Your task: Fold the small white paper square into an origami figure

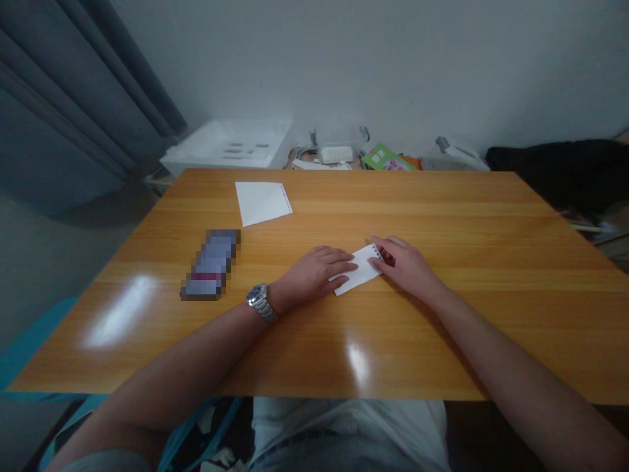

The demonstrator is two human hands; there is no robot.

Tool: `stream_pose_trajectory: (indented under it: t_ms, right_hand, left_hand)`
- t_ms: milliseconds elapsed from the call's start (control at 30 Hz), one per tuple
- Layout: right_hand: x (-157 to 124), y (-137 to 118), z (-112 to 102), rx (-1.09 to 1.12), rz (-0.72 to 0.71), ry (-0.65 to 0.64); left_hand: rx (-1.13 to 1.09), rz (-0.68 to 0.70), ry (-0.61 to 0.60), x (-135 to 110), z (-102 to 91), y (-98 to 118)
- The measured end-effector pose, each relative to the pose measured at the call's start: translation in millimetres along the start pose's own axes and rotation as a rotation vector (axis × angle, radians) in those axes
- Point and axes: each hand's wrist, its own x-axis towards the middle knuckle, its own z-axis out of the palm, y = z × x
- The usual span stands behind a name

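A small folded white paper (359, 270) with punched holes along one edge lies on the wooden table (442, 314). My left hand (314, 274), with a metal watch on its wrist, lies flat on the paper's left part, fingers stretched out. My right hand (403, 263) rests on the paper's right end, its fingertips pressing down at the holed edge. Neither hand lifts the paper off the table.
A second white sheet (262, 202) lies at the far left of the table. A blurred-out flat object (211, 264) sits left of my left hand. Behind the table are a white tray (228, 145), a green packet (386, 158), dark cloth (560, 164) and a curtain (73, 98).
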Motion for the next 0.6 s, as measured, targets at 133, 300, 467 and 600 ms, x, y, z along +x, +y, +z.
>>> stream_pose_trajectory:
  t_ms: [133,300,467,600]
  right_hand:
    - [0.0,1.4,1.2,-0.015,-0.047,0.041]
    - [-1.1,-4.8,-2.2,-0.085,-0.152,0.057]
    - [-3.4,-13.1,-1.8,-0.078,-0.207,0.015]
    - [-4.4,-15.3,2.1,-0.096,-0.233,-0.051]
  left_hand:
    - [0.016,0.004,-0.014,-0.8,0.8,-0.1]
    - [0.101,-0.056,-0.018,1.1,-2.5,8.6]
    - [0.213,-0.113,-0.023,4.5,-2.0,16.2]
    - [0.258,-0.157,-0.017,4.5,-0.4,18.8]
